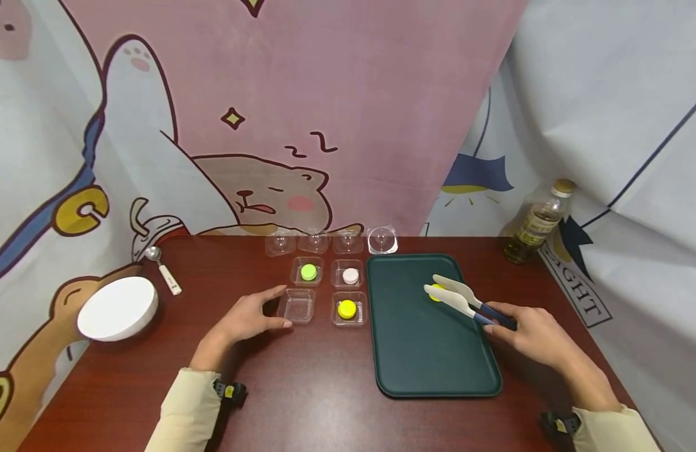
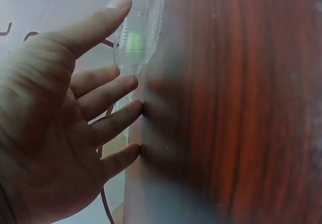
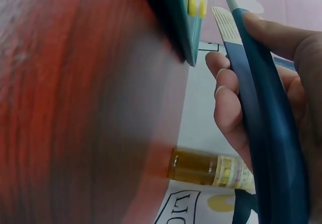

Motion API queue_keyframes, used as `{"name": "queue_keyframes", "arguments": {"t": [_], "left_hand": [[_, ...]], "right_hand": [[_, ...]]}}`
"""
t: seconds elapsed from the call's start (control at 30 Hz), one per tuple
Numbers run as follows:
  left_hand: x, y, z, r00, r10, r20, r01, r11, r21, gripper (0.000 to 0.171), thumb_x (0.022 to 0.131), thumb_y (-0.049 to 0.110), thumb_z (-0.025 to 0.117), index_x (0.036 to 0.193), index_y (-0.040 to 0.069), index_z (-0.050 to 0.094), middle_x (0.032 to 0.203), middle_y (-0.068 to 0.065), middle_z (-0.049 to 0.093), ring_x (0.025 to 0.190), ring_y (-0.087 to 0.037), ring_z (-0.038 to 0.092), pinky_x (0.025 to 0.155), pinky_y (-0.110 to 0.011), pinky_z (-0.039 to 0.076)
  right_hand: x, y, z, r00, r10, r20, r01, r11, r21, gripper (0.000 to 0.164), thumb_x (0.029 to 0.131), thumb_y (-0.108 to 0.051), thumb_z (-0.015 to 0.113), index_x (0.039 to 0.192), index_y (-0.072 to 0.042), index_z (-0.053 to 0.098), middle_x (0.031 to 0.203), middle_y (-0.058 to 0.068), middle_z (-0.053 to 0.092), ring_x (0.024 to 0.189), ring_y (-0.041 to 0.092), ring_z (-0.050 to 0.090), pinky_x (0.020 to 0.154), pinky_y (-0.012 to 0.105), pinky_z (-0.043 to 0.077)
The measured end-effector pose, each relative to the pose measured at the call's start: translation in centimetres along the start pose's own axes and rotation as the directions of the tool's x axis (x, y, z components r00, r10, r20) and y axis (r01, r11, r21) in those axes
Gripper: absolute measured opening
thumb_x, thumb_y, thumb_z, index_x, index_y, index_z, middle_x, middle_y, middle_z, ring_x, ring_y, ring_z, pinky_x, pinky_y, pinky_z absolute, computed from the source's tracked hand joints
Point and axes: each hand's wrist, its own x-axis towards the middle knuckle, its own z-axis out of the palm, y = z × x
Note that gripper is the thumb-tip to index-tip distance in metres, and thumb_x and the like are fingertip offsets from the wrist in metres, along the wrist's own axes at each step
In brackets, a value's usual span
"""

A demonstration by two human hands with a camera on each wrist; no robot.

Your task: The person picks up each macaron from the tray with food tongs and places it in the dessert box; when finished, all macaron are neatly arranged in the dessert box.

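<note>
My right hand [image 1: 531, 333] grips a pair of tongs [image 1: 460, 301] with blue handles and cream tips. The parted tips reach over a yellow macaron [image 1: 436, 292] on the dark green tray [image 1: 432, 364]; in the right wrist view the macaron [image 3: 197, 2] stands out from the tray's surface, beside the tongs. My left hand [image 1: 246, 321] lies at the left side of a small clear plastic box [image 1: 298, 306] with nothing in it, thumb and forefinger spread, tips right at its near and far corners. The left wrist view shows that hand's fingers loosely extended.
Three more clear boxes hold a green macaron [image 1: 309, 272], a pale pink macaron [image 1: 350, 276] and a yellow macaron [image 1: 347, 309]. Several clear domed lids [image 1: 383, 240] line the back. A white bowl [image 1: 118, 309] and a scoop [image 1: 165, 273] stand left, an oil bottle [image 1: 536, 226] back right.
</note>
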Motion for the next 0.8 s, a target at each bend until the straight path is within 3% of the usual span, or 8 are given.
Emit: {"name": "queue_keyframes", "arguments": {"t": [0.4, 0.8], "left_hand": [[0.5, 1.3, 0.4, 1.000, 0.003, -0.014, -0.003, 1.000, 0.014, 0.084, 0.081, 0.049, 0.082, 0.152, 0.017, 0.049, 0.149, -0.013, 0.056, 0.137, -0.036, 0.053, 0.108, -0.055, 0.046], [0.8, 1.4, 0.7, 1.000, 0.001, -0.027, 0.000, 1.000, 0.025, 0.083, 0.081, 0.050, 0.082, 0.151, 0.018, 0.050, 0.147, -0.010, 0.058, 0.136, -0.036, 0.054, 0.106, -0.056, 0.047]], "right_hand": [[-0.7, 1.2, 0.4, 1.000, 0.009, -0.008, -0.009, 1.000, -0.013, 0.055, 0.091, -0.044, 0.074, 0.132, -0.008, 0.067, 0.089, -0.001, 0.072, 0.070, 0.011, 0.052, 0.061, 0.031, 0.042], [-0.8, 1.3, 0.9, 1.000, 0.027, 0.007, -0.027, 0.999, -0.019, 0.054, 0.090, -0.041, 0.075, 0.131, -0.006, 0.067, 0.094, 0.002, 0.073, 0.070, 0.010, 0.052, 0.059, 0.030, 0.041]]}}
